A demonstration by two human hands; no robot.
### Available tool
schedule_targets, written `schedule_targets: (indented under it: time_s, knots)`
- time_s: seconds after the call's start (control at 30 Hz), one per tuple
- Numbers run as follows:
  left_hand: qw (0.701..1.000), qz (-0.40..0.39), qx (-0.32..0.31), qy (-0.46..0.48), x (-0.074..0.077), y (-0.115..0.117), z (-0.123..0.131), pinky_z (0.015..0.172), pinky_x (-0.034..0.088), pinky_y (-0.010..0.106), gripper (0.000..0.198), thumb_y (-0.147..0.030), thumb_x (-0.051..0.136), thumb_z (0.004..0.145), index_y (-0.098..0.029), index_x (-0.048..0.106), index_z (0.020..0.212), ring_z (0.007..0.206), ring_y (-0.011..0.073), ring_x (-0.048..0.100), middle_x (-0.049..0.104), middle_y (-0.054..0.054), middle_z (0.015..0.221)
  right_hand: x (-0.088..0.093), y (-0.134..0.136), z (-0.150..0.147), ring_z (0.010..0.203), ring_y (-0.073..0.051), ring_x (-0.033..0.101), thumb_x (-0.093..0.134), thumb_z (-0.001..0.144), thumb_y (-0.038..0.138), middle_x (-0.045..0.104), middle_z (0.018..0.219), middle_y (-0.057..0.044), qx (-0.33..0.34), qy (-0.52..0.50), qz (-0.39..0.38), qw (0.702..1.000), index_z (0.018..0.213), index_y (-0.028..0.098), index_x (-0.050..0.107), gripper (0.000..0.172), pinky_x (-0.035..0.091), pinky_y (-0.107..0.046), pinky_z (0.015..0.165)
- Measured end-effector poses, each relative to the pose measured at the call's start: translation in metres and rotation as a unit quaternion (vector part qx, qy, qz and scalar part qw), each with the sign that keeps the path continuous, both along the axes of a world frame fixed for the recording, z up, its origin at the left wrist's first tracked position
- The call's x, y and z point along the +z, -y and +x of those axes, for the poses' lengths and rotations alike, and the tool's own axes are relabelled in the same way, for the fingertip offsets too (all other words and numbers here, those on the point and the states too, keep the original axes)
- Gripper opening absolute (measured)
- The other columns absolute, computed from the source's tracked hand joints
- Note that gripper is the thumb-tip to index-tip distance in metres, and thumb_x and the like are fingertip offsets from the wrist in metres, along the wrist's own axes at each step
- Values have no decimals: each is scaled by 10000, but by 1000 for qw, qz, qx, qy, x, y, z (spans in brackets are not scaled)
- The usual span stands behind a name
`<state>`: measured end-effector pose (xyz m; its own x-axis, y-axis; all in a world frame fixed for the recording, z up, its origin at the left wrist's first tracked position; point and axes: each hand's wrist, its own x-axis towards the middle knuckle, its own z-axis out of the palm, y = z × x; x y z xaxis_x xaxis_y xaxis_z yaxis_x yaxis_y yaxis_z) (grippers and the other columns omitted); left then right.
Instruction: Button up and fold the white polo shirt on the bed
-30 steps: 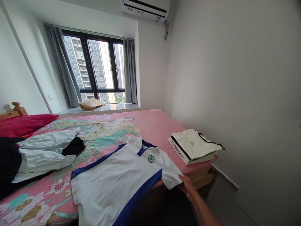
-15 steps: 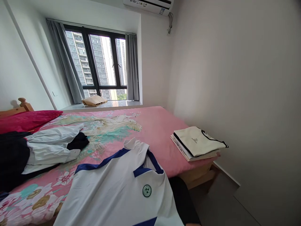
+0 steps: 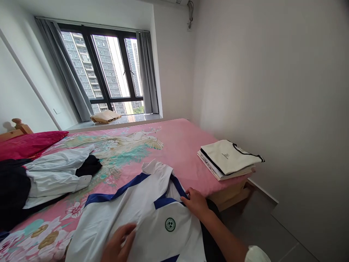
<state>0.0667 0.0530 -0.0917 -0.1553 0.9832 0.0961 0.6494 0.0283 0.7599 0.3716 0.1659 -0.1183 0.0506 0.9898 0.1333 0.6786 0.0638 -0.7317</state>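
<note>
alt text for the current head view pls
A person's right hand touches the collar of a white-and-blue shirt laid at a bed's near edge; the left hand is at its front. Folded clothes are stacked at right, with loose black-and-white clothing at left.

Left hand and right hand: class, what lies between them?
In the head view, the front of the white-and-blue shirt, with its green badge, lies between the left hand and right hand.
</note>
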Motion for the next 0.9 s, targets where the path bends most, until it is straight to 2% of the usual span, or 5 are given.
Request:
schedule_targets:
  time_s: [0.27,0.43,0.63,0.77,0.9]
  knots:
    - [989,68,-118,-52,4,-150,112,991,369,367,498,-270,612,681,-206,534,1169,1156,234,480,533,93,1231,-27,-12,2,623,-137,467,422,803,404,533,660,4,25,-163,3,986,717,186,506,249,343,-240,599]
    - [997,28,-68,-17,-17,-205,115,877,407,369,161,-277,522,743,-179,632,807,919,230,592,660,94,919,-48,-15,22,572,-128,423,495,728,530,478,590,30,-60,-376,-38,924,666,192,473,344,349,-241,562]
    - [996,-5,-32,81,-26,-218,106,665,439,303,331,-465,427,798,-177,587,762,666,186,593,643,41,709,-56,-27,30,577,-151,480,515,719,483,526,594,5,-94,-321,-23,942,647,193,475,301,397,-269,577]
    - [992,22,-56,108,-27,-207,114,766,395,301,273,-362,730,536,-209,640,743,804,205,557,625,14,789,-29,-28,18,824,-200,554,499,795,372,603,833,-55,-88,-163,88,979,838,189,547,193,428,-308,756]
    - [983,0,-30,183,-30,-212,112,663,384,277,231,-409,602,671,-198,571,583,640,162,510,545,-12,592,1,-31,-11,825,-183,527,478,833,243,579,825,-38,49,-48,120,990,791,204,539,83,408,-296,757]
